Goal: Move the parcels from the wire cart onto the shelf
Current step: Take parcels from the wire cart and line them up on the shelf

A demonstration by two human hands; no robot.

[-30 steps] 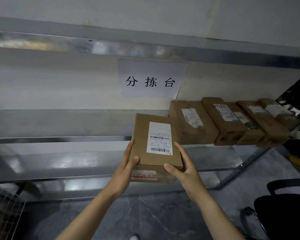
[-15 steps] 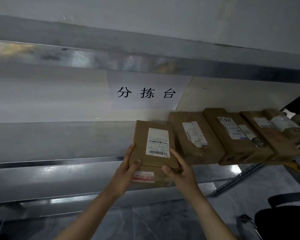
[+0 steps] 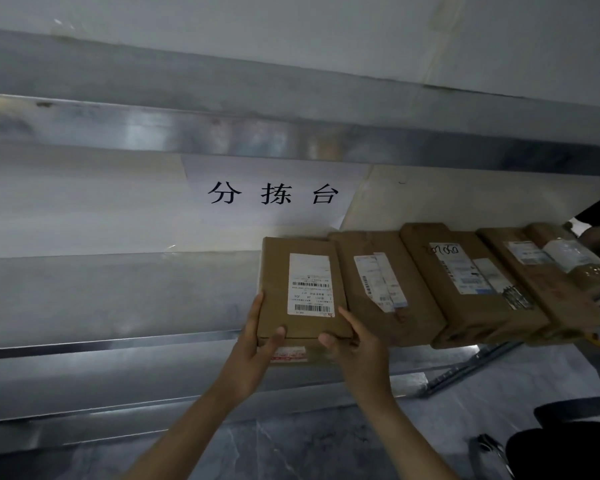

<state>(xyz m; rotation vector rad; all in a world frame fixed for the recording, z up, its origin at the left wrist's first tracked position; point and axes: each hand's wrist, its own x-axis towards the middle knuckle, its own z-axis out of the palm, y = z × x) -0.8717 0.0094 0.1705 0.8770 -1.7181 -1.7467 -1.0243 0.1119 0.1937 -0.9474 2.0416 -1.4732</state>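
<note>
A brown cardboard parcel (image 3: pixel 278 289) with a white barcode label lies on the steel shelf (image 3: pixel 118 292), its right side against the row of parcels. My left hand (image 3: pixel 253 355) grips its near left corner, thumb on top. My right hand (image 3: pixel 354 351) grips its near right corner, thumb on top. The neighbouring parcel (image 3: pixel 385 289) lies directly to the right. The wire cart is out of view.
Several more brown parcels (image 3: pixel 465 285) line the shelf toward the right. A paper sign with black characters (image 3: pixel 274 194) hangs on the wall behind. An upper shelf edge (image 3: pixel 291 136) runs overhead. A black chair (image 3: pixel 568 452) stands at the lower right.
Both hands have pushed the parcel forward and up onto the shelf, sliding it in beside the row. The view has shifted closer to the shelf.
</note>
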